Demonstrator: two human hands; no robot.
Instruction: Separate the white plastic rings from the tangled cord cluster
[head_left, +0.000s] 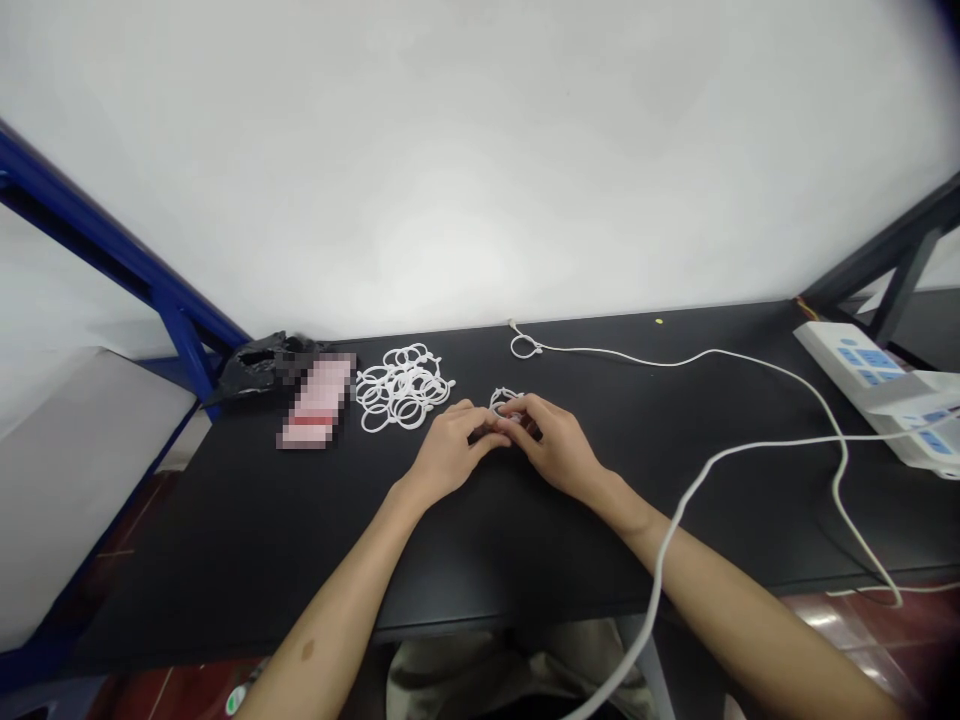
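Both hands meet at the middle of the black table. My left hand [454, 448] is closed, its thumb and fingers pinched together at a thin white plastic ring [497, 398]. From the other side, my right hand [559, 447] closes its fingertips on the same ring. Fingers cover the ring's lower part, and I cannot tell whether more than one ring is there. Just left of my left hand lies a loose pile of similar white rings [409, 412], each with a small knob or clasp.
A pinkish blurred-out object [319, 405] and a crumpled black plastic bag [251, 368] lie left of the pile. A white cable [600, 351] with a looped end runs to a white box [862, 375] at right. Another stretch of cable crosses above my right forearm. Blue frame bars [112, 240] border the left.
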